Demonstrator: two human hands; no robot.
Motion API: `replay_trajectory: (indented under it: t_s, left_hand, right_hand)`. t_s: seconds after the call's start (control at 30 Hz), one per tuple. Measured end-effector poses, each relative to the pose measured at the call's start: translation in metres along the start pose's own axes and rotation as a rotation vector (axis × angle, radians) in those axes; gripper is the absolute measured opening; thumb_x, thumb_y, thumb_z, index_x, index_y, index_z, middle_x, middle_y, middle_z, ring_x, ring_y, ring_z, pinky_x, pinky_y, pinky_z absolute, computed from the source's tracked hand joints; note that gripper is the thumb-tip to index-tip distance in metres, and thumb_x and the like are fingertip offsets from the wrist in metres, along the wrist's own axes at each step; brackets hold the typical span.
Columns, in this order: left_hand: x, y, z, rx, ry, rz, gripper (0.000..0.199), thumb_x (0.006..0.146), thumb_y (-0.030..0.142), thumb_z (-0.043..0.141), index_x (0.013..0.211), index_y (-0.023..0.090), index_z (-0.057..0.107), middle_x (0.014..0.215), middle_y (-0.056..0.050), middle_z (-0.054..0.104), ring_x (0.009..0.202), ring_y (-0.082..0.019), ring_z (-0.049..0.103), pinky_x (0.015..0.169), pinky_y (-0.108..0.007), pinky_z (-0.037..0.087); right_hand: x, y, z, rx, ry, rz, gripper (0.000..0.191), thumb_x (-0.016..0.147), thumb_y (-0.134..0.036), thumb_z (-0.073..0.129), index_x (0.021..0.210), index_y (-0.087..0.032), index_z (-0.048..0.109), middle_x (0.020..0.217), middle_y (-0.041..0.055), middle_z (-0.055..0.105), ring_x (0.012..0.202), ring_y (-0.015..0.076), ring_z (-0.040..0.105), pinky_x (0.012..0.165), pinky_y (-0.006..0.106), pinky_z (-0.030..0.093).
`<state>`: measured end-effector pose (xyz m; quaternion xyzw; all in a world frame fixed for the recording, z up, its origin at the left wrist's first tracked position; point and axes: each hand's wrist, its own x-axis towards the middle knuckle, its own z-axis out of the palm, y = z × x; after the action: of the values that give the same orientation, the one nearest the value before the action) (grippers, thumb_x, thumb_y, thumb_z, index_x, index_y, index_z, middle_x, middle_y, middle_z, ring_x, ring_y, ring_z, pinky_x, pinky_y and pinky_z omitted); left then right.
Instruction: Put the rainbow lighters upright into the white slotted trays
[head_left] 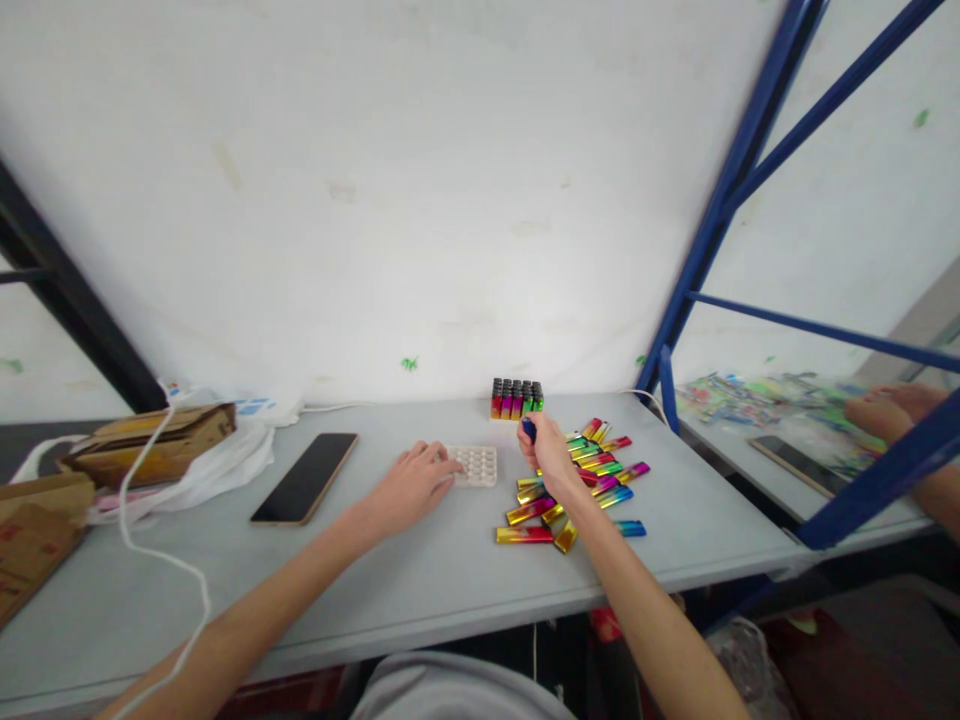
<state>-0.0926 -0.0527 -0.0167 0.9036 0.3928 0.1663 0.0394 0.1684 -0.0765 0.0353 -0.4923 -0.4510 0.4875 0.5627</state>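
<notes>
Table (420, 570): phone (306, 479) left of tray (482, 466), loose lighters (529, 511) right, lighter block (516, 399) behind.

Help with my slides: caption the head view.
Left hand on white tray; right hand, gripping something blue, by colourful lighters.

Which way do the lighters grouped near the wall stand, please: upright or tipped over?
Upright: the grouped lighters show their dark tops uppermost, with coloured bodies below.

The grey tabletop (712, 500) bears an off-white tray (480, 467), with upright lighters (516, 402) at its one o'clock, loose lighters (604, 485) at three, a smartphone (306, 478) at nine.
</notes>
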Motion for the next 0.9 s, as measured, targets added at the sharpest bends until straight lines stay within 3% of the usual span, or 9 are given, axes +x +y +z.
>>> replay_trajectory:
  t_s: [0.1,0.23,0.33,0.4,0.53,0.7,0.9]
  left_hand:
    - [-0.004,0.012,-0.007,-0.118,0.001,0.034,0.047,0.097,0.041,0.066,0.142,0.032,0.063,0.129,-0.010,0.063,0.116,-0.031,0.063,0.107,-0.047,0.051]
    - [0.007,-0.013,-0.008,-0.155,0.037,-0.015,0.076,0.082,0.057,0.082,0.147,0.025,0.057,0.148,-0.015,0.057,0.137,-0.037,0.055,0.120,-0.053,0.043]
    - [0.015,-0.036,-0.006,-0.185,-0.022,0.005,0.073,0.076,0.060,0.085,0.135,0.023,0.065,0.157,-0.018,0.053,0.151,-0.041,0.044,0.125,-0.056,0.037]
    - [0.019,-0.042,-0.005,-0.249,-0.051,0.050,0.068,0.077,0.057,0.086,0.132,0.022,0.066,0.154,-0.016,0.057,0.154,-0.038,0.043,0.126,-0.053,0.037]
    - [0.022,-0.029,-0.001,-0.319,0.006,0.036,0.066,0.076,0.055,0.087,0.129,0.022,0.065,0.145,-0.014,0.064,0.146,-0.036,0.052,0.125,-0.051,0.039]
    - [0.018,-0.004,-0.002,-0.328,0.119,-0.038,0.068,0.076,0.057,0.085,0.129,0.023,0.063,0.133,-0.011,0.070,0.124,-0.034,0.067,0.114,-0.048,0.051]
    - [0.013,0.012,-0.007,-0.375,0.204,-0.062,0.069,0.076,0.051,0.084,0.135,0.023,0.060,0.133,-0.009,0.074,0.121,-0.032,0.070,0.113,-0.045,0.052]
  right_hand:
    - [0.000,0.003,0.001,0.015,-0.006,-0.007,0.048,0.088,-0.057,0.050,0.055,-0.024,0.039,0.047,-0.0069,0.031,0.042,0.0073,0.018,0.040,0.022,0.014]
    - [0.002,0.004,-0.001,0.069,-0.090,-0.001,0.056,0.087,-0.072,0.059,0.063,-0.021,0.052,0.049,-0.0093,0.028,0.042,0.0068,0.018,0.042,0.022,0.015]
    - [0.005,0.007,-0.002,0.092,-0.144,-0.080,0.055,0.086,-0.075,0.063,0.081,-0.020,0.068,0.055,-0.0075,0.038,0.044,0.0083,0.027,0.043,0.022,0.022]
    - [0.009,0.012,-0.002,0.079,-0.148,-0.144,0.051,0.086,-0.072,0.067,0.093,-0.022,0.072,0.062,-0.0046,0.049,0.049,0.0108,0.040,0.046,0.023,0.033]
    - [0.012,0.023,0.000,-0.080,-0.189,-0.246,0.038,0.087,-0.059,0.073,0.101,-0.023,0.073,0.071,-0.0027,0.062,0.061,0.0159,0.059,0.062,0.028,0.050]
    - [0.004,0.024,0.006,-0.250,-0.171,-0.408,0.029,0.087,-0.043,0.078,0.107,-0.022,0.072,0.097,0.0039,0.076,0.092,0.0203,0.071,0.088,0.033,0.055]
    - [-0.005,0.021,0.013,-0.231,-0.166,-0.481,0.025,0.091,-0.040,0.076,0.107,-0.024,0.068,0.100,0.0060,0.079,0.095,0.0222,0.075,0.092,0.036,0.057]
